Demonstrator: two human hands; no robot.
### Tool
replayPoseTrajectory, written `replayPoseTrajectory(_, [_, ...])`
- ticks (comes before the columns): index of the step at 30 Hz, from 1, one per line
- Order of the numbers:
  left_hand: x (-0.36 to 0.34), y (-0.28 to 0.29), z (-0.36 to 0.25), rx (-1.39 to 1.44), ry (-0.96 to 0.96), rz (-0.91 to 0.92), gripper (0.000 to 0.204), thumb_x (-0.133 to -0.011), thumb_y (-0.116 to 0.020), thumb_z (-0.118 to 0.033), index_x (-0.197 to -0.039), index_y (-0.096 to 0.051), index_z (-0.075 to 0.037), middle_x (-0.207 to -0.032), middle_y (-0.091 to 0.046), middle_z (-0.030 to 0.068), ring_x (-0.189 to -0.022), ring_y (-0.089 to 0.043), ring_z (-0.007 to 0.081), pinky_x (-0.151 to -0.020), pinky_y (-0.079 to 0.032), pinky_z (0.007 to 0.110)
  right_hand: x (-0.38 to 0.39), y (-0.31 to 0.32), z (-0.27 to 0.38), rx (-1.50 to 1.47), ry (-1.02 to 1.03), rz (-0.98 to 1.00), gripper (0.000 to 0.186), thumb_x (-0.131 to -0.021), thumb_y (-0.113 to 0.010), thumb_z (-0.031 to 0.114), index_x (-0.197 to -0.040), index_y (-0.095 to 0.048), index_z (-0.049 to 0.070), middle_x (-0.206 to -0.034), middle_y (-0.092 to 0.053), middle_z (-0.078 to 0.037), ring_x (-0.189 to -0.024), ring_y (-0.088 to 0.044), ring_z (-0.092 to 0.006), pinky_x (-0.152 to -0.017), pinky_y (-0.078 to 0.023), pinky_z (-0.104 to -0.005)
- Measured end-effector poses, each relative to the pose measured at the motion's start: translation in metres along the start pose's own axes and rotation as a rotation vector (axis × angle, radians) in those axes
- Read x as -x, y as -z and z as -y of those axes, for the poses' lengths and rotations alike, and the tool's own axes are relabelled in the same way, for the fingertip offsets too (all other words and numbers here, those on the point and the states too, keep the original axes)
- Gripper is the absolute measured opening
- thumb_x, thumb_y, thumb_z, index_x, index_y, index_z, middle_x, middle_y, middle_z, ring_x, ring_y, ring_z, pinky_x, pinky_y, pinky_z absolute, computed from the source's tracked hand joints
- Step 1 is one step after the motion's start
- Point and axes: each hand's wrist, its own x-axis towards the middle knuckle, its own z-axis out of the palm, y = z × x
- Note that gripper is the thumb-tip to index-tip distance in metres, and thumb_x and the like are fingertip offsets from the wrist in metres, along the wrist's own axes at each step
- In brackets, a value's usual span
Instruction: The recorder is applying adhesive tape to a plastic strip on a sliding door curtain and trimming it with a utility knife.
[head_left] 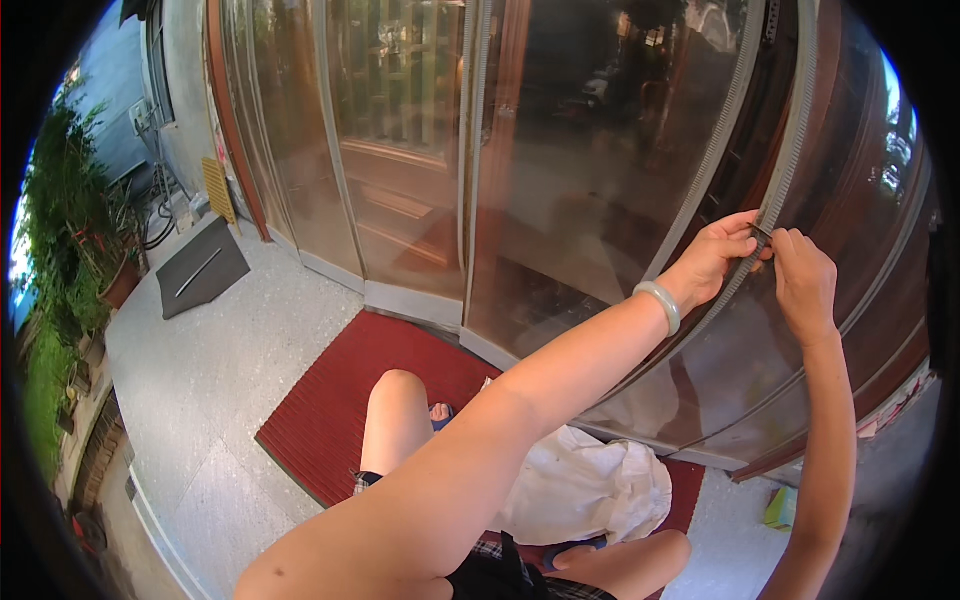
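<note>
Grey ribbed edging strip (pixel 799 110) is bordering a transparent curtain panel (pixel 865 170), its long axis running from the upper edge downward and bowing lower left. Left hand (pixel 712 258): grip pinching a small dark piece (pixel 760 231) at the strip. Right hand (pixel 806 280): fingers curling alongside; whether its grip is holding anything, cannot tell.
</note>
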Motion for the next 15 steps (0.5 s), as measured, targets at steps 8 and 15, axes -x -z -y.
replayPoseTrajectory(8, [0.007,0.003,-0.014,-0.016,0.026,-0.044,0.058,-0.088,-0.066,-0.003,-0.141,-0.042,-0.004,-0.122,-0.063,0.0133,-0.105,-0.063,0.0214,-0.088,-0.051,0.031,-0.006,-0.003,-0.003,-0.188,-0.374,-0.128,0.007,-0.091,-0.058,0.012,-0.096,-0.053,0.009,-0.079,-0.063,-0.008,-0.072,-0.063,-0.0306,-0.062,-0.048,-0.0404])
replayPoseTrajectory(15, [0.003,-0.003,-0.011,-0.051,0.013,-0.032,0.06,-0.089,-0.065,-0.004,-0.143,-0.038,-0.002,-0.119,-0.063,0.014,-0.103,-0.063,0.0213,-0.087,-0.051,0.031,-0.011,-0.002,-0.013,-0.207,-0.287,-0.281,0.008,-0.081,-0.064,0.004,-0.087,-0.059,0.006,-0.082,-0.054,-0.008,-0.081,-0.055,-0.026,-0.068,-0.046,-0.0376])
